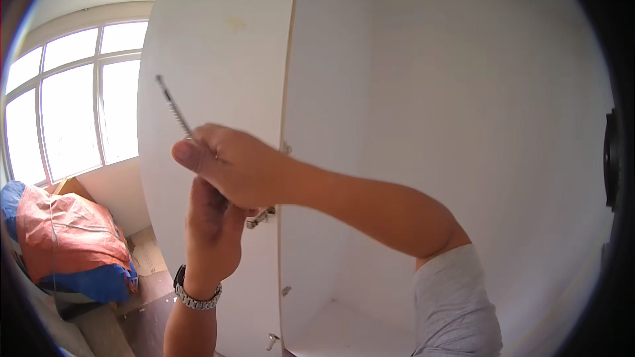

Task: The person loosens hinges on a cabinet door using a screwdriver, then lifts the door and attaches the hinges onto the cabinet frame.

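Observation:
My right hand (231, 162) is closed around a thin metal rod (176, 110), thumb along it. The rod tilts up to the left, with a ridged, spiral-looking stretch and a dark section near its tip. Just below, my left hand (215, 225) is raised against the underside of the right one. Its fingers are largely hidden behind the right hand, so I cannot see whether they hold anything. Behind both hands stands a white cabinet door (218, 59), swung open. A metal hinge (261, 218) shows on it beside my right wrist.
To the right is the white cabinet interior (450, 106). Lower on the door are a small metal fitting (286, 290) and another metal piece (272, 341). A bundle covered in orange and blue sheeting (73, 231) lies at left, below a bright window (69, 112).

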{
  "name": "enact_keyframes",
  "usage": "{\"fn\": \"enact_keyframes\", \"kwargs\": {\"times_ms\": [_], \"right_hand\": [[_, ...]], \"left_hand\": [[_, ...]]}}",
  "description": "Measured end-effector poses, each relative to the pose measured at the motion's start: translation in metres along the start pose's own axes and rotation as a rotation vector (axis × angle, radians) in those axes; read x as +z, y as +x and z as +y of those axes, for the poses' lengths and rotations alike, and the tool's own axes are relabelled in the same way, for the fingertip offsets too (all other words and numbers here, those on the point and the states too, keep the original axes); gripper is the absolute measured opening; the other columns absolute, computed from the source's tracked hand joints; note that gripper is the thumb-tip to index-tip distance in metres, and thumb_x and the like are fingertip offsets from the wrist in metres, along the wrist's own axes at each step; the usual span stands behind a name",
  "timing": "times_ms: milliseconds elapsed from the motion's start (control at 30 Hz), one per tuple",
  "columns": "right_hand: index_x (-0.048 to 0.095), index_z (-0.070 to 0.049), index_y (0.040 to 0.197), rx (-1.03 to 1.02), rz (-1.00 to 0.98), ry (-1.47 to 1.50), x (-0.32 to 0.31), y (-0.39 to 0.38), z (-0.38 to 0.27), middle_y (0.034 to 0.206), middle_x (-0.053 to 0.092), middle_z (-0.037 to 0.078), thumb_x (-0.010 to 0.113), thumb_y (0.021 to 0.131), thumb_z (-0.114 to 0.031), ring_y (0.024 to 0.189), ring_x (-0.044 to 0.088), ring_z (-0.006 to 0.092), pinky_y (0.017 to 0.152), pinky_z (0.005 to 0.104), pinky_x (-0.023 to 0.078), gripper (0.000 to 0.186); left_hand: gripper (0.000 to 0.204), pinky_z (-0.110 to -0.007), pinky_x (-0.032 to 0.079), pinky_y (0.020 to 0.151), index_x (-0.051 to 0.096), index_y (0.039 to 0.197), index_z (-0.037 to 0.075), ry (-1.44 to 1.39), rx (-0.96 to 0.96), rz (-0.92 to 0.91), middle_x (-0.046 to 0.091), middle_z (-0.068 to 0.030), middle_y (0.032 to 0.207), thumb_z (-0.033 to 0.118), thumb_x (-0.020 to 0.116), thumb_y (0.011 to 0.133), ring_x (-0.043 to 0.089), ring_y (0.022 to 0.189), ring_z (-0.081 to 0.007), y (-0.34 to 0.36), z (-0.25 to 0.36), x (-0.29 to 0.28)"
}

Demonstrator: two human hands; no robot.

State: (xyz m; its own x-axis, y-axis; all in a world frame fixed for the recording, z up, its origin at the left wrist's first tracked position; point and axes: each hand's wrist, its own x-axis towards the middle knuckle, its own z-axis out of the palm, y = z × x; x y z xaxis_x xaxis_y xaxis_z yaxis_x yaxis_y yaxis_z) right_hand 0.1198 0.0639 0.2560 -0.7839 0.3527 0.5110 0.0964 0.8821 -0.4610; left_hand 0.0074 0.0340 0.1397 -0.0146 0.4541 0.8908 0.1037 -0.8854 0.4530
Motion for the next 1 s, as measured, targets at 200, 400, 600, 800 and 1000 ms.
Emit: {"fn": "enact_keyframes", "kwargs": {"times_ms": [200,400,600,800,1000], "right_hand": [[0.062,-0.001,0.084,-0.339,0.846,-0.661,-0.097,0.117,-0.003,0.078,0.065,0.011,0.068,0.082,-0.047,0.072,0.06,0.0224,0.067,0.0352,0.048,0.046],[0.061,0.01,0.106,-0.08,1.22,-0.789,-0.202,0.169,-0.03,0.101,0.066,0.027,0.064,0.082,-0.05,0.098,0.064,0.0373,0.083,0.0437,0.051,0.065],[0.062,0.012,0.103,-0.015,1.413,-1.082,-0.247,0.236,-0.034,0.099,0.064,0.031,0.063,0.083,-0.048,0.096,0.063,0.0414,0.083,0.0426,0.05,0.063],[0.059,0.017,0.105,0.009,1.499,-0.834,-0.247,0.254,-0.06,0.103,0.063,0.032,0.065,0.08,-0.052,0.094,0.064,0.0413,0.081,0.0415,0.051,0.073],[0.056,0.017,0.109,0.081,1.353,-0.666,-0.252,0.254,-0.055,0.108,0.062,0.031,0.069,0.077,-0.052,0.099,0.063,0.0396,0.083,0.0402,0.051,0.077]], "left_hand": [[0.03,-0.027,0.05,0.063,0.042,0.119,0.003,-0.034,-0.096,0.189,0.052,-0.0082,0.093,0.007,0.046,0.089,0.053,0.07,-0.0119,-0.009,-0.006,-0.096],[0.027,-0.025,0.048,0.057,0.042,0.108,0.002,-0.108,-0.266,0.139,0.051,-0.0096,0.086,-0.001,0.039,0.082,0.048,0.066,-0.0101,-0.037,-0.041,-0.171],[0.016,-0.022,0.043,0.046,0.043,0.102,0.003,0.098,-0.379,0.21,0.048,-0.0048,0.076,0.011,0.051,0.091,0.047,0.057,-0.0096,-0.084,-0.091,-0.214],[0.013,-0.018,0.031,0.042,0.054,0.085,0.006,0.187,-0.352,0.231,0.043,0.0053,0.057,0.015,0.058,0.095,0.035,0.047,-0.0023,-0.134,-0.111,-0.243],[0.023,-0.019,0.028,0.041,0.047,0.077,0.007,0.26,-0.432,0.21,0.04,0.0054,0.056,0.016,0.059,0.094,0.032,0.047,-0.003,-0.148,-0.106,-0.256]]}}
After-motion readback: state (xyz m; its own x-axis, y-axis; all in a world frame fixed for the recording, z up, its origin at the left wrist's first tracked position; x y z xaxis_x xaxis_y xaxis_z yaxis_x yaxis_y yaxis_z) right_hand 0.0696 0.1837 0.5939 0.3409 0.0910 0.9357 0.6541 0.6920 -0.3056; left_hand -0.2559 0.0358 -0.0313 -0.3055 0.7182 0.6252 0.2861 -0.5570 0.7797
